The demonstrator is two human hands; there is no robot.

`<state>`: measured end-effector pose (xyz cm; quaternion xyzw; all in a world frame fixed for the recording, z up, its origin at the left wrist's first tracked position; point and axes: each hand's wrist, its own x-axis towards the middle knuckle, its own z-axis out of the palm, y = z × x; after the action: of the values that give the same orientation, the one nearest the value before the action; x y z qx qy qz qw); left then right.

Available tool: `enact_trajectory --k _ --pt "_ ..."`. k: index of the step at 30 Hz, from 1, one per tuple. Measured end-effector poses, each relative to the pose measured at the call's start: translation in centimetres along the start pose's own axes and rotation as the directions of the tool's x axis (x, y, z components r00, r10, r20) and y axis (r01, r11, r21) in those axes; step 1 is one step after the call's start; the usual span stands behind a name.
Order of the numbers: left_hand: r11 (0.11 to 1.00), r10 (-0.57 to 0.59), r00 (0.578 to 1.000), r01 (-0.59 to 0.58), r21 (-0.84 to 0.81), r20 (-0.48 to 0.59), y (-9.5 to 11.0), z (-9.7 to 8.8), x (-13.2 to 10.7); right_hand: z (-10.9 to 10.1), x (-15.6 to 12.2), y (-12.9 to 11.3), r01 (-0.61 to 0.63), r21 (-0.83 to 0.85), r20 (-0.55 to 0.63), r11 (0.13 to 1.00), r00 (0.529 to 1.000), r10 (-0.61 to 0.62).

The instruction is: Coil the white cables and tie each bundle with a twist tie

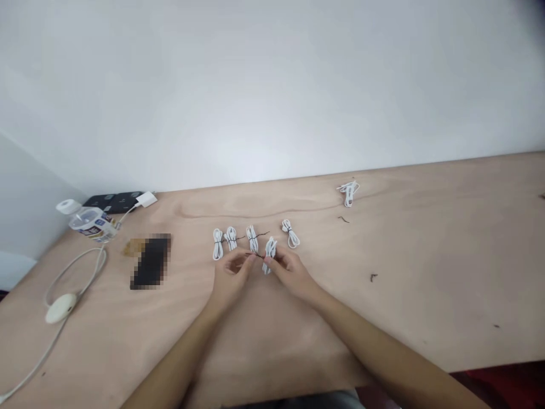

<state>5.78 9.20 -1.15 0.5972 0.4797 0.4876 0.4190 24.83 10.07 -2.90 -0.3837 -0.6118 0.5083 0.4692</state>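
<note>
Head view: a small coiled white cable bundle (271, 246) is held just above or on the pale wood-grain table (272, 346), between the hands, near the middle. The right hand (293, 269) has thumb and fingers closed on this bundle. The left hand (232, 271) pinches a thin dark twist tie (258, 255) that reaches toward the bundle; fingertip detail is small, so whether the right thumb also grips the tie cannot be confirmed. Three tied white cable coils (218, 244) lie in a row beyond the left hand. One black-tied white coil (291, 234) lies beyond the right hand; a looser white cable coil (349, 195) lies farther back, right.
</note>
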Motion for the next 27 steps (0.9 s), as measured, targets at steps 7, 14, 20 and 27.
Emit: enact_trajectory --k 7,14,20,27 --pt "0.908 0.338 0.94 -0.336 0.251 0.036 0.7 -0.6 -0.6 0.0 -0.1 0.2 -0.021 -0.047 0.021 0.999 1.0 0.022" --pt "0.955 0.232 0.973 -0.224 0.194 -0.018 0.3 -0.5 -0.1 0.0 -0.7 -0.2 -0.012 -0.062 0.155 0.998 0.988 0.022" --pt "0.993 0.065 0.996 -0.071 0.091 0.068 0.1 -1.0 0.4 -0.2 -0.5 -0.3 -0.011 -0.044 0.139 0.999 0.99 0.017" --pt "0.947 0.153 0.961 -0.209 0.242 0.23 0.6 -1.6 0.2 -0.4 -0.3 0.0 -0.006 -0.106 0.063 0.994 0.998 0.013"
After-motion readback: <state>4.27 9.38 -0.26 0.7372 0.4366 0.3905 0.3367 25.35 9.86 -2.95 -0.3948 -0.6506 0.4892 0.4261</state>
